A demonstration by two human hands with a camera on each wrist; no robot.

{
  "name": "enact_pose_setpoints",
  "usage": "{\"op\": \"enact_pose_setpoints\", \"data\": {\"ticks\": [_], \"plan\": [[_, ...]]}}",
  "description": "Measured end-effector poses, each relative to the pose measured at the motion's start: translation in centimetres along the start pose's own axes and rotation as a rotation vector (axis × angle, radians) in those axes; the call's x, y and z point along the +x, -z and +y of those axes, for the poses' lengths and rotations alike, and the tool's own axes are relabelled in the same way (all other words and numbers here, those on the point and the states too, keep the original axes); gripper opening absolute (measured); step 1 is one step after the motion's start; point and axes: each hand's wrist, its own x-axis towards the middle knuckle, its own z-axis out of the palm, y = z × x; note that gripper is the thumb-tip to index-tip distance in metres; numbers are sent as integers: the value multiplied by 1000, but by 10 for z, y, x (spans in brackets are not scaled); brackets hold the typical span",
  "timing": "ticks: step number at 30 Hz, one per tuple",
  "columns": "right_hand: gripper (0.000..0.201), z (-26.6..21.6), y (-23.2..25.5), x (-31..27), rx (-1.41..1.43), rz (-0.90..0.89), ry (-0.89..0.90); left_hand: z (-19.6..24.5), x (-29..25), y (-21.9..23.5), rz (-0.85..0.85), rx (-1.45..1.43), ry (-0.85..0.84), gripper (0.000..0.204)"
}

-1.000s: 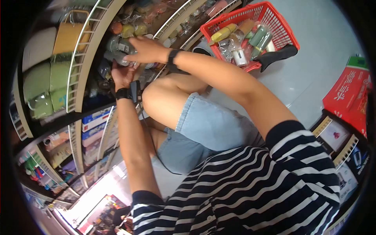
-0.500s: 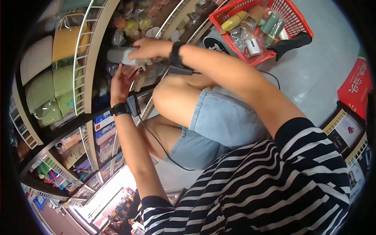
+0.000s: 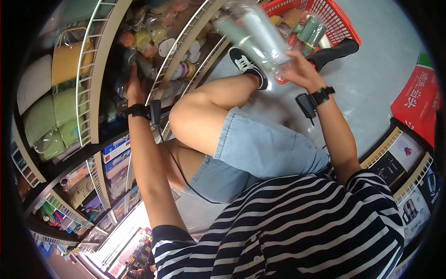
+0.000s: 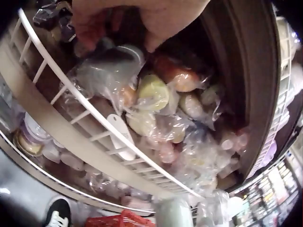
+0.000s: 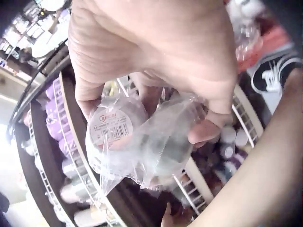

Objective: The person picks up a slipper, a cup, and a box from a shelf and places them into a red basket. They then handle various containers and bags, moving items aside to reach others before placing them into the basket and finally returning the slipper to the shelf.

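1. Green packs [image 3: 42,107] and a yellow pack [image 3: 72,58] stand on the far-left shelf, behind a white rail [image 3: 86,88].
2. The left hand [image 3: 134,88] reaches into the next shelf, its fingertips at one end of a wrapped grey bottle [image 4: 106,71]; I cannot tell whether they are clamped on it or only touching.
3. Wrapped orange and yellow items [image 3: 144,39] lie near that bottle.
4. A green bottle [image 3: 244,42] and a pale bottle [image 3: 265,32], both in clear wrap and blurred, are held up side by side between the shelves and the basket, above a black shoe [image 3: 248,67].
5. The right hand [image 3: 302,72] clamps both by one end, fingers and thumb curled round them; the right wrist view shows a barcode label [image 5: 111,126] on one end.
6. The red basket [image 3: 343,23], with wrapped goods [image 3: 309,30] inside and a black handle [image 3: 337,53], stands beyond the right hand.
7. A red pack [image 3: 413,102] with white lettering is at far right.
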Motion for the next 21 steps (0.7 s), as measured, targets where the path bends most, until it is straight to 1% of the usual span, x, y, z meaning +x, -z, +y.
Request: {"op": "enact_pose_setpoints", "data": {"ticks": [1,2,3,4,5,7,8,9,10,11,12,14,15,16,17,18,19,20,21], "plan": [[50,-1,15,-9,35,112,100,-7,17,8,-8,-6,3,55],[51,-9,40,-14,-16,124,123,-17,36,16,-83,299,-233,57],[52,-14,45,-21,2,192,169,-15,32,7,-122,336,-265,58],[52,-20,46,-25,77,178,185,-17,32,0,-160,371,-298,59],[52,-23,46,-27,153,164,201,-23,39,2,-238,301,-356,56],[43,-24,52,-24,48,276,207,-8,14,-11,-122,255,-226,52],[42,-26,53,-22,11,339,134,-13,25,11,-179,796,-600,53],[46,-23,61,-17,-19,445,89,-21,40,35,-224,1338,-975,55],[44,-18,64,-15,-92,373,139,-15,29,36,-216,1153,-1172,62],[42,-16,66,-15,-164,300,187,-9,37,44,-279,1072,-1011,62],[42,-16,59,-15,-170,306,185,-11,67,63,-379,843,-777,60],[49,-16,32,-20,-18,-16,222,-14,75,77,-464,608,-530,59],[49,-15,18,-24,-17,-9,215,4,45,75,-434,370,-258,58],[52,-15,2,-28,3,-81,231,20,0,66,-412,680,-431,58],[56,-14,-9,-30,23,-154,248,37,-46,57,-346,985,-609,59],[56,-12,-15,-31,-2,-225,258,39,-64,59,-346,957,-582,60],[56,-11,-25,-33,0,-222,258,39,-73,62,-348,930,-554,62],[56,-10,-37,-36,-10,-273,262,35,-73,70,-351,932,-551,62],[57,-10,-47,-38,-23,-325,265,33,-73,77,-361,640,-344,62]]}}
